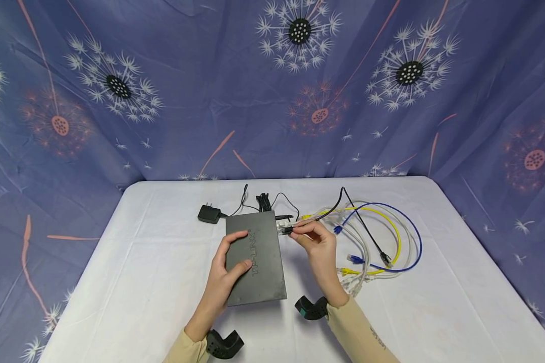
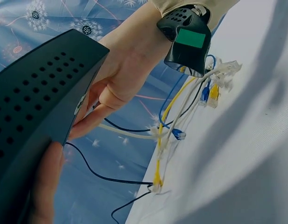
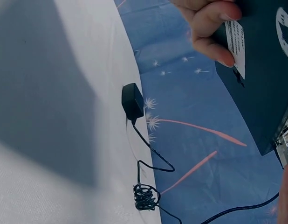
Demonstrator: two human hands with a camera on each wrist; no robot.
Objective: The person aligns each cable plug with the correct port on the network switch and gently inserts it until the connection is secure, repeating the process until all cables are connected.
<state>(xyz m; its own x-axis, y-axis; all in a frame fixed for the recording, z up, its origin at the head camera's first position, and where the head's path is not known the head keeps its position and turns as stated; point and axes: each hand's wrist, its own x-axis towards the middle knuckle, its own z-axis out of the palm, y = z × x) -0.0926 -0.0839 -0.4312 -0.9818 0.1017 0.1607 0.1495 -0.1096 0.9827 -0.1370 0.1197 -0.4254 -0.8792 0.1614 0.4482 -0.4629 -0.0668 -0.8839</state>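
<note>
A dark grey TP-LINK network switch (image 1: pixel 265 285) is raised over the table, its row of ports facing right. My left hand (image 1: pixel 222 269) grips it from the left, thumb on the top face; in the right wrist view its fingers (image 3: pixel 211 21) curl under the labelled underside. With thumb and fingertips, my right hand (image 1: pixel 321 252) pinches the plug of a black network cable (image 1: pixel 340 199) at the ports. Whether that plug is fully seated cannot be seen. Beside it, a pale cable's plug (image 1: pixel 281 223) is at the port side, and a thin black power lead's plug (image 1: pixel 283 217) lies near the far corner.
On the white table (image 1: pixel 145 282), a black power adapter (image 1: pixel 209 214) lies behind the switch with its coiled cord (image 1: pixel 264 202). To the right is a loose pile of blue (image 1: pixel 420 242), yellow (image 1: pixel 398 237) and pale network cables. A patterned curtain (image 1: pixel 209 101) stands behind.
</note>
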